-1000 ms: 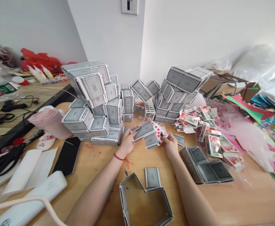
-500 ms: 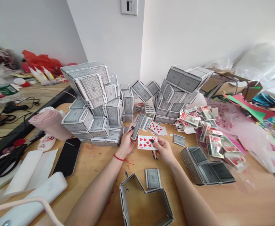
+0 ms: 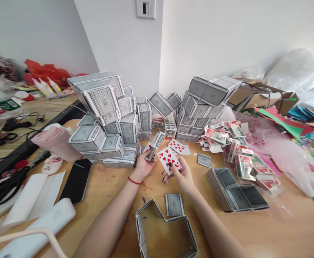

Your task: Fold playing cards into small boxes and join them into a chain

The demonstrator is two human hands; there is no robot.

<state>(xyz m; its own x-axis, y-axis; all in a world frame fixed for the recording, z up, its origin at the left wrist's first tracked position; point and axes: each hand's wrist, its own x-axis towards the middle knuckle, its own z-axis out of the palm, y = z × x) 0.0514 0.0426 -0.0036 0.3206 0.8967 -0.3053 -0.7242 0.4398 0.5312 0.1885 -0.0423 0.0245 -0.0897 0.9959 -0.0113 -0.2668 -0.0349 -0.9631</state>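
Note:
My right hand [image 3: 183, 175] pinches a red heart playing card [image 3: 168, 159], its face turned up and tilted. Just to the left, my left hand [image 3: 145, 165] is closed on grey-backed playing cards [image 3: 151, 153], seen nearly edge-on; how many it holds I cannot tell. Behind the hands lie another grey-backed card [image 3: 158, 139] and several face-up heart cards [image 3: 177, 146]. Nearer to me is a hollow, notched frame built of cards [image 3: 140, 231], with a single face-down card [image 3: 174, 204] beside its notch.
Stacked card-built blocks rise at left [image 3: 105, 104] and right [image 3: 199, 107]. A shallow card-built piece [image 3: 234, 190], one small card [image 3: 204, 160] and a heap of card boxes [image 3: 244, 165] lie right. At left are a phone [image 3: 75, 181], pink cup [image 3: 58, 141] and scissors [image 3: 10, 182].
My right hand has turned the heart card from level to slanted and drawn it slightly lower. The grey-backed cards in my left hand have tipped toward edge-on.

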